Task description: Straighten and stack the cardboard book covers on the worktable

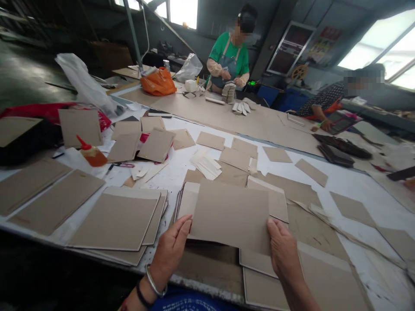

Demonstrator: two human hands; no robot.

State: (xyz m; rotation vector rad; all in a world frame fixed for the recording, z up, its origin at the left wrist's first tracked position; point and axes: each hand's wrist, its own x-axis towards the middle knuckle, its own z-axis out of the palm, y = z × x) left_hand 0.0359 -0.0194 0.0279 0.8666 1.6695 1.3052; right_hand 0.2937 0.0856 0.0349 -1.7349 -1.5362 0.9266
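Observation:
In the head view, a tan rectangular panel (230, 211), like leather or card, is held up by its two sides. My left hand (175, 239) pinches the left edge, thumb on top; a silvery bangle and a dark band circle that wrist. At the opposite edge, my right hand (283, 239) grips with the thumb on top and fingers beneath. Behind and below the held panel lie pale-edged panels, partly hidden by it. A stack of similar panels (113, 220) rests left of my left hand. Under my right hand are more panels (261, 287).
Loose tan pieces lie across the white-covered table (275, 170), with pale strips (205, 164) in the middle. A red-tipped squeeze bottle (93, 154) stands left. Beyond are an orange bag (158, 81) and a person in green (230, 60); another person (327, 97) works at right.

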